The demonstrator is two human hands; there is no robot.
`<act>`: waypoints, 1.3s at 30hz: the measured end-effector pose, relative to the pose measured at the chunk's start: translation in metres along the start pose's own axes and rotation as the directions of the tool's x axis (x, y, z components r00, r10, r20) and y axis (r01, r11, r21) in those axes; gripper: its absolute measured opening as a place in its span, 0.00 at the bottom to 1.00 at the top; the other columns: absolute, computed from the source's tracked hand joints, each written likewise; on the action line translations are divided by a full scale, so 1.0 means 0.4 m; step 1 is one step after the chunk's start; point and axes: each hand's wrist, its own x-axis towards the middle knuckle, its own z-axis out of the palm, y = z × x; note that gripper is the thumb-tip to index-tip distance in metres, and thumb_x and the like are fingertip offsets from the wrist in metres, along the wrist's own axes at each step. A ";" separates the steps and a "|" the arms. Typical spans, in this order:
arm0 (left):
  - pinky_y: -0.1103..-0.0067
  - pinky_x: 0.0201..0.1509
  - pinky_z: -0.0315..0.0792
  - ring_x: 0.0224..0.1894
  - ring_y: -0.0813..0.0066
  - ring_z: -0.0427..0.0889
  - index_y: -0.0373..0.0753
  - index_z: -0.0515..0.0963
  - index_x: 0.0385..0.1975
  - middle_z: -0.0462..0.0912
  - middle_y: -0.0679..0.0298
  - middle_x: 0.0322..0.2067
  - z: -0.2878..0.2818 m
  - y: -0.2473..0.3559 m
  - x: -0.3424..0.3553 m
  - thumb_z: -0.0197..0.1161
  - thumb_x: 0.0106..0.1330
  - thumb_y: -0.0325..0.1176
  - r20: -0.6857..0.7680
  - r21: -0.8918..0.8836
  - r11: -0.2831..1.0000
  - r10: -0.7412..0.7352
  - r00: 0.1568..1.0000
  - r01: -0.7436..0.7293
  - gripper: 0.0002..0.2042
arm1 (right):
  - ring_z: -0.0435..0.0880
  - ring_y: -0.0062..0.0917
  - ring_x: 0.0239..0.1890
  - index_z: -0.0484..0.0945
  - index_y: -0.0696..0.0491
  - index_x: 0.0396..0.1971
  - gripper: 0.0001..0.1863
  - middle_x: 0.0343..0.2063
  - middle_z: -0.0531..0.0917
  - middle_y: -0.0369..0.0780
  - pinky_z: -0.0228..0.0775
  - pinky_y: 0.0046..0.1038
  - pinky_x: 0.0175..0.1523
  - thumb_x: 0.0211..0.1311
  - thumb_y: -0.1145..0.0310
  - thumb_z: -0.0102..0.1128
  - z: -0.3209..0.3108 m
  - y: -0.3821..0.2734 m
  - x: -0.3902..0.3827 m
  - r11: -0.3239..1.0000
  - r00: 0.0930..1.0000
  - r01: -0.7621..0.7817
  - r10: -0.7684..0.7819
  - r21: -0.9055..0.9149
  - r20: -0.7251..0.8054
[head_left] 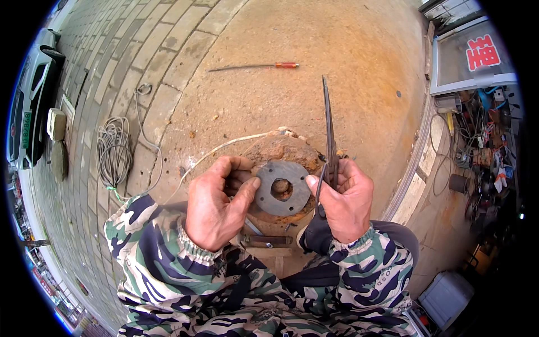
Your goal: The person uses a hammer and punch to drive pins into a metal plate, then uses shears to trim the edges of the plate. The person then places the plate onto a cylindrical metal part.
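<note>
A flat, dark grey round gasket (268,203) with a large centre hole and several small holes round it is held up in front of me. My left hand (219,203) pinches its left edge between thumb and fingers. In my right hand (347,202) is a pair of long-bladed scissors (329,126), points away from me and blades together. The right thumb tip also meets the gasket's right edge. Beneath the gasket sits a rusty, rounded block (292,147), largely covered; part of its brown surface shows through the centre hole.
A screwdriver (286,65) with a red handle lies on the concrete farther off. Coiled wire (115,150) rests on the paving at left, where a parked car (36,95) stands. A dark bar-like tool (264,240) lies near my knees. Cluttered parts and cables (483,146) line the right side.
</note>
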 end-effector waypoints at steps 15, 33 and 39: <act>0.71 0.63 0.69 0.59 0.65 0.74 0.34 0.77 0.39 0.73 0.54 0.56 -0.051 -0.015 -0.003 0.68 0.61 0.23 -0.123 0.174 0.914 0.388 0.913 -0.365 0.09 | 0.80 0.17 0.24 0.76 0.62 0.40 0.16 0.25 0.81 0.36 0.73 0.20 0.30 0.67 0.64 0.66 -0.014 -0.020 -0.020 0.988 0.987 -0.032 0.055 0.153 -0.150; 0.77 0.59 0.74 0.54 0.70 0.80 0.33 0.80 0.46 0.79 0.51 0.56 -0.255 -0.007 -0.169 0.64 0.68 0.25 -0.404 -0.066 0.832 0.483 0.777 -0.551 0.09 | 0.83 0.35 0.21 0.82 0.63 0.33 0.18 0.22 0.84 0.45 0.76 0.35 0.28 0.56 0.61 0.71 -0.258 0.139 -0.151 0.400 0.985 -0.024 -0.145 -0.916 -0.089; 0.70 0.61 0.76 0.59 0.61 0.80 0.35 0.78 0.49 0.79 0.50 0.56 -0.285 0.030 -0.205 0.64 0.69 0.29 -0.481 -0.102 0.793 0.489 0.728 -0.600 0.11 | 0.87 0.44 0.40 0.86 0.54 0.34 0.15 0.35 0.87 0.50 0.80 0.42 0.49 0.51 0.60 0.69 -0.192 0.416 -0.222 0.078 0.961 0.067 0.264 -0.995 0.086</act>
